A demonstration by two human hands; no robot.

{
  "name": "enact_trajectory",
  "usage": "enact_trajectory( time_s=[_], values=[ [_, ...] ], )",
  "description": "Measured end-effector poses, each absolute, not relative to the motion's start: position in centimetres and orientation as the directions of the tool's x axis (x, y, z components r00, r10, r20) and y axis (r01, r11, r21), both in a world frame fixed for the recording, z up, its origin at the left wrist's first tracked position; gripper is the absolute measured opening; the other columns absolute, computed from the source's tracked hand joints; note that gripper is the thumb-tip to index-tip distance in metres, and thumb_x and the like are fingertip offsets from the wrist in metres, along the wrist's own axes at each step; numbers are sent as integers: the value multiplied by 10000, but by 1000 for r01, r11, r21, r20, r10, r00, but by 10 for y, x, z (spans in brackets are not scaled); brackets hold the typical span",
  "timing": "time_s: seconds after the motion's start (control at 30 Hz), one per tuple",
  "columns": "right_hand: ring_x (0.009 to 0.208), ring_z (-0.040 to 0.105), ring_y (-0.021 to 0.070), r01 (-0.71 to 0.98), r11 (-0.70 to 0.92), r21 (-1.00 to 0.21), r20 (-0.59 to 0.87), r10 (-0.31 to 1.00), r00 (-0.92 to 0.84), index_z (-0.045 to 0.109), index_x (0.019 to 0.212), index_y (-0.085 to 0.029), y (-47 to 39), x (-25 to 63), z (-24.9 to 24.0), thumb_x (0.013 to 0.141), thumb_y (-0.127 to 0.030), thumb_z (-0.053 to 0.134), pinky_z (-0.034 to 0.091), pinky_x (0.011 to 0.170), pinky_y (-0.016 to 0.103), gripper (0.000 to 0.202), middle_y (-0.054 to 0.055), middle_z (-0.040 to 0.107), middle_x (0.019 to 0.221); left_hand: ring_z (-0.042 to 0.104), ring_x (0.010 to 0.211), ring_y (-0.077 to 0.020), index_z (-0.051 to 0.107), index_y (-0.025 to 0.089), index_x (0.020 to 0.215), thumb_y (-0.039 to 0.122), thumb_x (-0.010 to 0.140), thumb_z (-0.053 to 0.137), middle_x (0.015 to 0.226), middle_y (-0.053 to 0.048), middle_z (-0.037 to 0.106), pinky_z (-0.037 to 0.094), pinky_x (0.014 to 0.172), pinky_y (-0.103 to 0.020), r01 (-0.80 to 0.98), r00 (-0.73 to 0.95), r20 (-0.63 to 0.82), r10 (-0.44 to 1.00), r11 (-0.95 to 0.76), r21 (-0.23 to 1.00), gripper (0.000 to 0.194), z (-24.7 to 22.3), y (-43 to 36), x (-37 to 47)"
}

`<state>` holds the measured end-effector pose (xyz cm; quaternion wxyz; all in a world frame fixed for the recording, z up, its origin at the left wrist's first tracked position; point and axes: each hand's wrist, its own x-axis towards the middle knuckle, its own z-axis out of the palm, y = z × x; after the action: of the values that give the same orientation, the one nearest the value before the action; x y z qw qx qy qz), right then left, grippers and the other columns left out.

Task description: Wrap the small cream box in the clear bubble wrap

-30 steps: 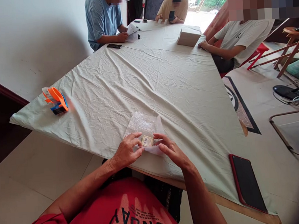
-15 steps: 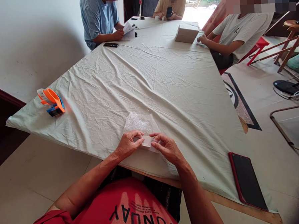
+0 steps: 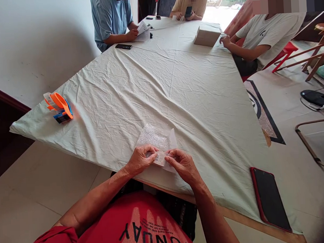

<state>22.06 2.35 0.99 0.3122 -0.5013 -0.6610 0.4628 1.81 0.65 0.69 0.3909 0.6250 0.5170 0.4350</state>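
Near the table's front edge I hold a small pale box [image 3: 160, 159] with a printed label, partly covered by clear bubble wrap. My left hand [image 3: 141, 160] pinches the box's left end, thumb on top and fingers curled behind. At the right end, my right hand [image 3: 182, 164] pinches thumb and forefinger at the wrap's edge against the box. Beyond the box the rest of the bubble wrap [image 3: 153, 135] spreads over the cloth, one corner standing up on the right. The box's underside is hidden.
An orange and blue tape dispenser [image 3: 61, 108] stands at the left corner. A phone in a red case [image 3: 271, 197] lies at the right edge. A carton [image 3: 207, 36] and black phone [image 3: 123, 46] are farther back. Three people sit around the cloth-covered table [image 3: 138, 86].
The small box has tilted and now shows printed marks near my left thumb. The right corner of the bubble wrap has lifted. The whole view has shifted slightly.
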Motion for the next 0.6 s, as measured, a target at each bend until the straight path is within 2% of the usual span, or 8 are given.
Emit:
enact_trajectory(
  time_s=[0.13,0.23,0.33,0.4,0.5,0.6],
  values=[
    [735,615,190,347,39,-937,-73,950,-302,577,727,-225,22,220,6,819,-504,662,491,656,308,306,51,708,884,700,830,-162,630,175,700,153,812,622,911,-42,764,529,781,-267,301,89,81,993,-105,948,114,8,8,17],
    [664,579,175,371,31,-928,-88,950,-299,588,749,-223,22,222,4,826,-506,657,467,609,294,301,23,659,750,690,796,-154,651,174,708,156,776,648,880,-26,761,528,744,-252,294,108,13,994,-45,955,70,10,12,17],
    [565,513,152,403,18,-915,-103,955,-277,577,764,-220,22,227,2,848,-491,637,410,528,276,290,-10,576,635,659,735,-144,677,169,721,170,748,657,793,-12,740,510,687,-237,312,124,-35,992,-6,950,34,13,16,16],
    [559,517,152,436,54,-898,-67,964,-258,572,780,-219,21,229,1,863,-466,622,416,527,278,266,-9,579,640,625,685,-134,688,162,730,191,747,650,733,-4,713,483,643,-230,327,135,-65,989,17,945,50,15,19,16],
    [695,602,188,574,234,-785,135,968,-211,609,884,-214,17,229,1,895,-388,592,487,633,309,175,37,661,798,593,665,-126,688,153,732,212,738,639,701,0,683,455,623,-224,322,152,-102,983,48,946,78,16,21,16],
    [903,625,233,741,450,-499,440,868,-231,642,993,-209,8,222,5,941,-252,537,499,793,370,124,90,689,1004,572,659,-119,679,146,730,215,719,634,689,5,658,437,622,-220,303,161,-123,979,70,951,84,16,22,16]
  ],
)
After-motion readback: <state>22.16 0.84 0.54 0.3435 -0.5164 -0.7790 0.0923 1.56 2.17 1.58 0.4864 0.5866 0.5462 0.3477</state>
